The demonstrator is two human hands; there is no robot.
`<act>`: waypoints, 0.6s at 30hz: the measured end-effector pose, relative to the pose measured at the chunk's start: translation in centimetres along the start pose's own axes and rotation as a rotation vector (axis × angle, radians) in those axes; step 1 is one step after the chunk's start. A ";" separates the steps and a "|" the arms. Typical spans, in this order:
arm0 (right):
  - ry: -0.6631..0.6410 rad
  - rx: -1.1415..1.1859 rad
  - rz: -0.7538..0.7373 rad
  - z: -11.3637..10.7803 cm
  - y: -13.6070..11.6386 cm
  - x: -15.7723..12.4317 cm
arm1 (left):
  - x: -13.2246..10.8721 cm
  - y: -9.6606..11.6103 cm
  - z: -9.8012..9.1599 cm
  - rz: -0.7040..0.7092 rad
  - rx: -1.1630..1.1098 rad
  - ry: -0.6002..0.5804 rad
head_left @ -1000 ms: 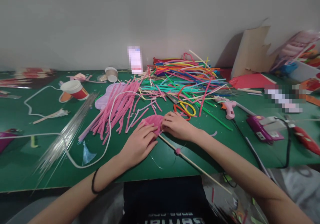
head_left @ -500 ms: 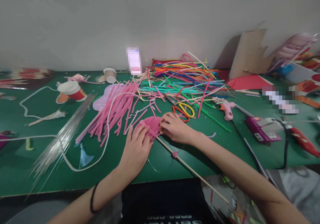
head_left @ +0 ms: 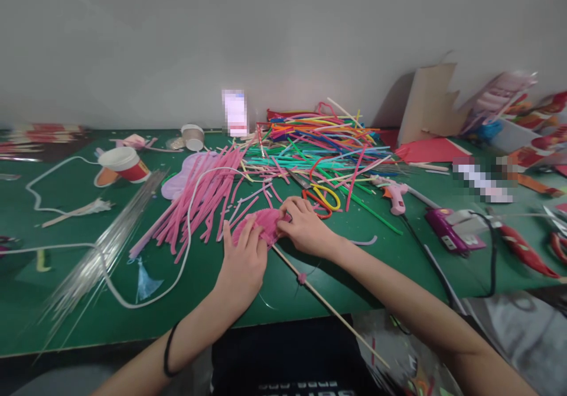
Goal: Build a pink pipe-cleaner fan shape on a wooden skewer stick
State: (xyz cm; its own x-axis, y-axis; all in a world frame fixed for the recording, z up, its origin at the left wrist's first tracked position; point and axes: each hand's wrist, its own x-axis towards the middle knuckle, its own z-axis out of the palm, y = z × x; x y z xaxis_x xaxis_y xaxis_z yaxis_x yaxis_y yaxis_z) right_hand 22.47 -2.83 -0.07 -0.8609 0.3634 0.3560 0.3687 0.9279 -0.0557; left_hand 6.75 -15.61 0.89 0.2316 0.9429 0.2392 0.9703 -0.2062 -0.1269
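White lettering (head_left: 297, 386) on the dark shirt (head_left: 283, 349), cut off, unreadable. Pink piece (head_left: 266, 222) lies on the table (head_left: 190, 306), in front of the person; its thin stick (head_left: 328, 306) slants nearward and right, past the edge. Left hand (head_left: 243, 263) spread over the piece; right hand (head_left: 306, 226) pinches its right rim.

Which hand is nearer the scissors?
Right. The right hand is just on the near side of the scissors; the left hand is farther off, over the pink piece.

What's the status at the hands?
Left hand spread on pink piece; right hand pinching its edge. Wooden stick extending from it. Scissors close beyond right hand.
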 end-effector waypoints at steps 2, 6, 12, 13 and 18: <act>0.020 0.077 -0.001 0.0 0.5 -0.1 | -0.2 -0.6 -0.2 -0.001 -0.040 0.005; 0.052 0.245 0.055 -1.5 2.9 -0.5 | 0.3 -2.8 -1.0 0.029 -0.206 0.024; 0.076 0.224 0.302 -3.4 5.8 -1.4 | 3.9 -5.3 -0.7 0.287 -0.348 -0.078; 0.033 0.230 0.314 -3.3 5.7 -1.5 | 4.4 -5.5 -0.4 0.299 -0.380 -0.106; -0.109 0.273 0.393 -2.1 3.9 -1.3 | 5.3 -6.1 1.2 0.133 -0.516 -0.168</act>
State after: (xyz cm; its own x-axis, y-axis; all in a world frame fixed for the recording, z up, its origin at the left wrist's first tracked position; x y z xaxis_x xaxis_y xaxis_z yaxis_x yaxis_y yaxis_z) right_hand 25.73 0.17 1.21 -0.7122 0.6833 0.1605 0.5798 0.7016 -0.4142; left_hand 1.93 -9.07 1.82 0.3811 0.9200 0.0909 0.8520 -0.3877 0.3519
